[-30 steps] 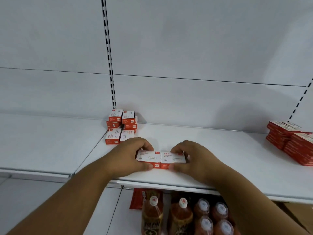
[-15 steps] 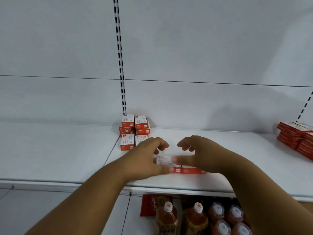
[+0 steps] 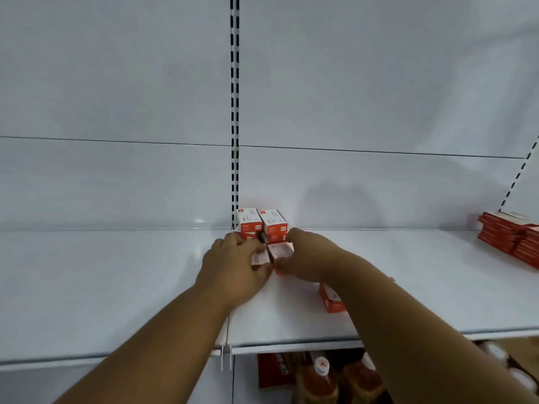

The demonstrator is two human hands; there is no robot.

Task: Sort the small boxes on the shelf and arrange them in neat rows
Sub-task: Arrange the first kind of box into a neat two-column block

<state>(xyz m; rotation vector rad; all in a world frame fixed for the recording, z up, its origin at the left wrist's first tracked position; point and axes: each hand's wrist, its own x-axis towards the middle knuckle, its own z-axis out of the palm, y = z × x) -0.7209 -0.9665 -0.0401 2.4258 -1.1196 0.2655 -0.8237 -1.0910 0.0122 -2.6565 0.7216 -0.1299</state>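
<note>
Both my forearms bare, no sleeves in view. Left hand [image 3: 233, 266] and right hand [image 3: 300, 258]: no gloves, rings, watch or wristbands visible.

I can read no text anywhere in my head view. The small red-and-white boxes [image 3: 261, 224] stacked at the back of the shelf [image 3: 116, 287] carry dark print lines on their white tops and small white marks on their red fronts, but the characters are too small and blurred for me to make out. The same holds for the printing on the red packs [image 3: 510, 237] at the far right, the box [image 3: 331, 298] by my right forearm, and the red mark on the white bottle cap [image 3: 321, 364] below the shelf.
</note>
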